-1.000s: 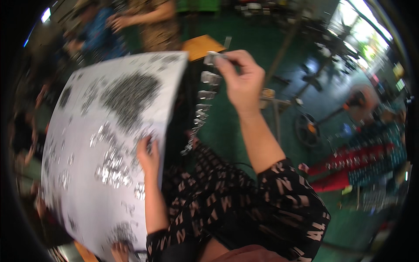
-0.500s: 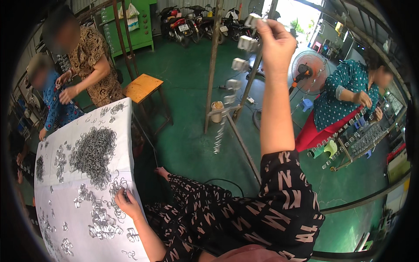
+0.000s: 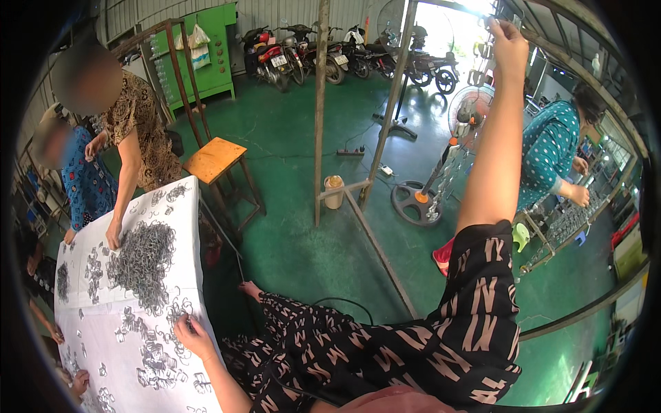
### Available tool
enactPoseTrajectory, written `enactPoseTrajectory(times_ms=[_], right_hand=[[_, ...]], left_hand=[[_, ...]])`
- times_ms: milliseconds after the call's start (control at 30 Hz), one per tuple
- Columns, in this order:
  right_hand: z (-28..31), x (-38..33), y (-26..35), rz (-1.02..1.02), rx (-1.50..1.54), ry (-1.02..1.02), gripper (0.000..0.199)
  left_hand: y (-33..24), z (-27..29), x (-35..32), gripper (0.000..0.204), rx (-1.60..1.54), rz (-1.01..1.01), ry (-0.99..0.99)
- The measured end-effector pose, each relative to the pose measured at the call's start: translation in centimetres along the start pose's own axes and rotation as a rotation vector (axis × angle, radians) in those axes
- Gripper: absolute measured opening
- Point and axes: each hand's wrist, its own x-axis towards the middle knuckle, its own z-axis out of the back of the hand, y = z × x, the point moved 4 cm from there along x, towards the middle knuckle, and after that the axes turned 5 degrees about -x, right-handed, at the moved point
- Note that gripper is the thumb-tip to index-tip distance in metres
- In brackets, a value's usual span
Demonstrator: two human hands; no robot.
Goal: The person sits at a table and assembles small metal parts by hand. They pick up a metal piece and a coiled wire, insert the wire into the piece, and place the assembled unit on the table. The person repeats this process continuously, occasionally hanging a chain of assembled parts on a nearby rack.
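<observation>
So the person's left hand [image 3: 193, 336] is down on the white-covered table [image 3: 172, 206], fingers curled and pinching at a small cluster of little metal clips [image 3: 160, 358] right by the table's near edge. It looks like it has hold of one or two of them, though they're tiny and hard to make out. The big heap of the same clips [image 3: 143, 258] sits further up the cloth, with smaller scattered bunches all around it.

The right hand [image 3: 508, 38] is stretched way up overhead — arm fully raised, fingers closed around something small at the top of a hanging string of metal pieces [image 3: 446, 180] that dangles down beside the arm. Glare from the doorway washes out the hand, so what exactly is in its grip I can't tell.

Across the table, a person in a brown patterned top [image 3: 141, 131] leans over with one hand on the heap, and another in blue [image 3: 86, 182] stands beside them. On the right, a person in a teal dotted top [image 3: 551, 155] works at a rack. An orange stool [image 3: 215, 160] stands on the green floor just past the table — motorbikes [image 3: 303, 51] are parked at the back.
</observation>
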Motion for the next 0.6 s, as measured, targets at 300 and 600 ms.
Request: enactPoseTrajectory(times_ms=[300, 600], right_hand=[[1.9, 10.3, -4.5, -0.072, -0.147, 0.125, 0.032], [2.7, 14.3, -5.2, -0.185, -0.239, 0.278, 0.032]], left_hand=[[0.3, 0.4, -0.1, 0.014, 0.042, 0.016, 0.007], [0.8, -0.1, -0.4, 0.013, 0.073, 0.026, 0.033]])
